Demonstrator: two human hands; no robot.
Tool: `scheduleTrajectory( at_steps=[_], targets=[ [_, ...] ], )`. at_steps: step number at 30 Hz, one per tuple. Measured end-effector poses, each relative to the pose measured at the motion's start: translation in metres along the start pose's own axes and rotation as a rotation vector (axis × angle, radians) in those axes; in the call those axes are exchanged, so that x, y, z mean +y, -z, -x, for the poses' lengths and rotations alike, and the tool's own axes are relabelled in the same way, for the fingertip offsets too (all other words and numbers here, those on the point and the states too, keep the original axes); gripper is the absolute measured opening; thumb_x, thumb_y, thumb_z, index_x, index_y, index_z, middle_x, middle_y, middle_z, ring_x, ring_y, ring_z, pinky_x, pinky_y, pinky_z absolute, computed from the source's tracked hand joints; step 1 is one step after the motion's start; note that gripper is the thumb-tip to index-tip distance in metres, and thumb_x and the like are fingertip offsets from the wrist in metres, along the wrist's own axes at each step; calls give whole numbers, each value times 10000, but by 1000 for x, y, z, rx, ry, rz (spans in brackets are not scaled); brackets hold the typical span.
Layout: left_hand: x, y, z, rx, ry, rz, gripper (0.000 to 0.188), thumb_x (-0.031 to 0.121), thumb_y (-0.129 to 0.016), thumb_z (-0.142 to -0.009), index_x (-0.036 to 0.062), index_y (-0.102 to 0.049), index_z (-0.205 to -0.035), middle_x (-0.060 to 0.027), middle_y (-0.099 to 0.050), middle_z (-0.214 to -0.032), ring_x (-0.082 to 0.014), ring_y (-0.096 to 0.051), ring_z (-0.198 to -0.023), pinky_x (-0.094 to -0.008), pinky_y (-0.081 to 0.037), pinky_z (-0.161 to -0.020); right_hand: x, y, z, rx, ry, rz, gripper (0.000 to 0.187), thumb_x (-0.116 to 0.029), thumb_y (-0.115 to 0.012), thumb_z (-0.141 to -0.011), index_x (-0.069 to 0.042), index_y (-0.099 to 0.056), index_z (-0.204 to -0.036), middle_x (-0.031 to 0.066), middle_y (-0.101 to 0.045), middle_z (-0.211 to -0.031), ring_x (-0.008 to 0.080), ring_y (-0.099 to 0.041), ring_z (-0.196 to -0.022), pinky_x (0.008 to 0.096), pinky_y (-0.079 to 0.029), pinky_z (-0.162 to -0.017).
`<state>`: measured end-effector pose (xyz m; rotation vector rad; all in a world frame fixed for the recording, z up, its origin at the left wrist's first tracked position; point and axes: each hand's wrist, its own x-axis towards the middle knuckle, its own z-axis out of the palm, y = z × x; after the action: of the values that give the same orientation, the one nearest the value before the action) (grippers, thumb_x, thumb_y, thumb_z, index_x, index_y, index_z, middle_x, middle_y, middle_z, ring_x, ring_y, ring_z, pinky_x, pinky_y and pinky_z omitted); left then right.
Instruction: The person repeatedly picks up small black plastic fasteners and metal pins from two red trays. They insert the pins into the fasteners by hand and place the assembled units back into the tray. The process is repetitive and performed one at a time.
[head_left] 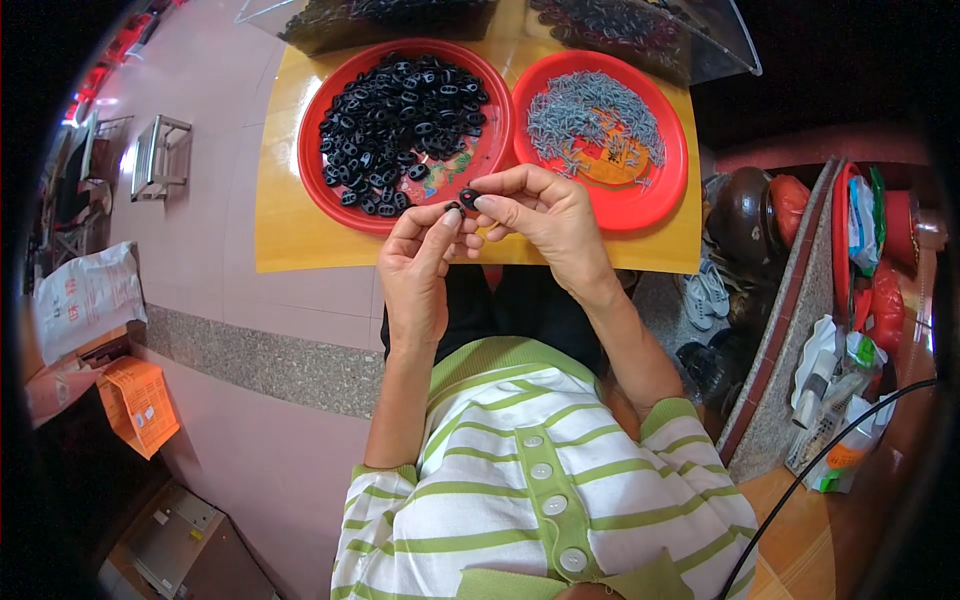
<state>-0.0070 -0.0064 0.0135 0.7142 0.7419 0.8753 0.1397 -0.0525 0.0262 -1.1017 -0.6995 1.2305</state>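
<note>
My left hand (418, 268) and my right hand (540, 212) meet above the front edge of a yellow table (290, 225). Their fingertips pinch one small black plastic part (467, 199) between them. Just behind the hands stands a red round plate (318, 178) heaped with several more black parts (400, 115). To its right a second red plate (660, 195) holds a pile of small grey metal pins (592, 118).
Clear plastic bags (620, 30) of dark parts lie at the table's far side. A pink tiled floor with a grey speckled strip (260, 360) lies left. A metal stool (158, 155), a white sack (85, 295), sandals (705, 292) and cluttered shelves on the right surround me.
</note>
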Motion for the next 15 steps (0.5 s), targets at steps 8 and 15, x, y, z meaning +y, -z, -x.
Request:
scheduleTrajectory(
  at_steps=[8, 15],
  targets=[
    [-2, 0, -2, -14, 11, 36, 159, 74, -597, -885, -36, -595, -1000, -98, -659, -847, -129, -620, -696, -233, -496, -633, 5, -2, 0, 32, 35, 91, 165, -63, -641, -854, 10, -636, -1001, 52, -657, -904, 69, -605, -755, 200, -507, -652],
    [-7, 4, -2, -29, -8, 2, 164, 70, -608, -879, -41, -612, -999, -90, -660, -832, -120, -621, -699, -228, -506, -642, 10, -5, 2, 15, 116, 83, 116, -35, -614, -868, 20, -624, -970, 56, -650, -883, 72, -603, -747, 203, -500, -672]
  ],
)
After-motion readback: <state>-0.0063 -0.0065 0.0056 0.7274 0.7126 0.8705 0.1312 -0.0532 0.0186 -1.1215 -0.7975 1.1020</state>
